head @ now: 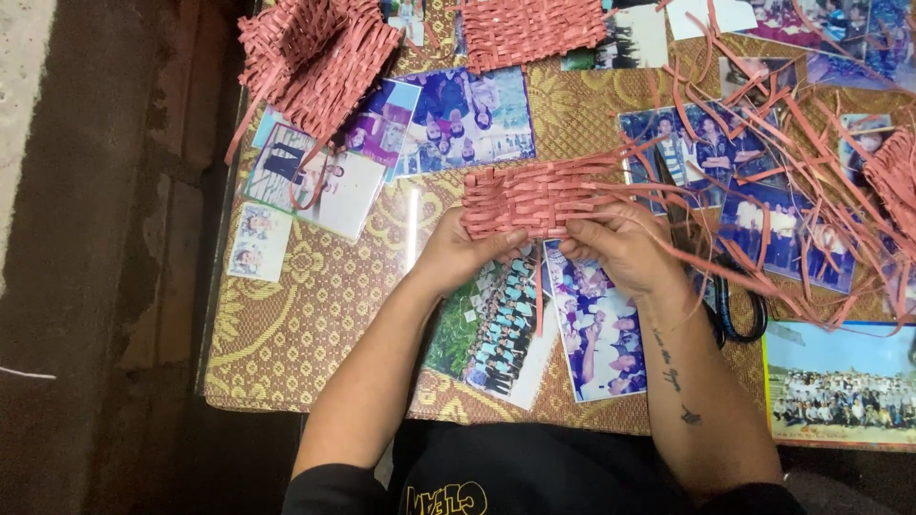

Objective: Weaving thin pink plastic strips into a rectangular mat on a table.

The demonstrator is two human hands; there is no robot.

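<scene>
Both hands are on the near edge of a little woven mat [534, 198] made of pinkish-red strips. The left hand [458, 253] pinches the bottom left corner, thumb on top, fingers tucked under, which looks like it's there to keep the weave from shifting. The right hand [620, 246] grips the bottom edge just beside it, fingers closed on the strips where the loose ends start. The hands are close together but not touching, a small gap between them, so the mat is stretched flat between the two grips rather than lifted off the table [286, 334].

The mat sits just above the hands, middle of the table. Its unwoven tails [763, 191] fan out to the right in a big tangle, probably left that side so they stay clear of the finished part.

Scissors [739, 319] lie just right of the right wrist, partly under the strips, easy reach. Two other woven pieces [315, 52] sit at the far edge, well apart. Printed photos [596, 334] lie flat all over the yellow patterned top, seemingly under glass, judging by the glare.
</scene>
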